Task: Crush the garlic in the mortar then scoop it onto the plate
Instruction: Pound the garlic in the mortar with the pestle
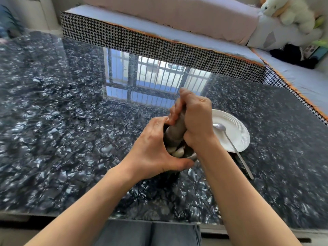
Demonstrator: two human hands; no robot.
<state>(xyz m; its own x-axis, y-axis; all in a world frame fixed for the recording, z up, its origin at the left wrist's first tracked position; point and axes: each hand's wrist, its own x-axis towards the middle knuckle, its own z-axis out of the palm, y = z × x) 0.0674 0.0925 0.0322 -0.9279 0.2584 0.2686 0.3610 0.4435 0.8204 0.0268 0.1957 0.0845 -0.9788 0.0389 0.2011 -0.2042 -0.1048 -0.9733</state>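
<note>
A dark mortar (190,155) stands on the glossy black marbled table (71,139), mostly hidden by my hands. My left hand (152,150) wraps around its left side and front. My right hand (193,119) is closed around the grey pestle (174,133), which slants down into the mortar. Pale whole garlic cloves (177,151) show inside, under the pestle's tip. Just right of the mortar sits a white paper plate (236,128). A metal spoon (230,141) lies with its bowl on the plate and its handle reaching toward the near right.
A sofa with a houndstooth edge (159,45) runs along the table's far side and right side. A stuffed toy (287,13) sits at the back right. The table's near edge is just above my knees (150,233).
</note>
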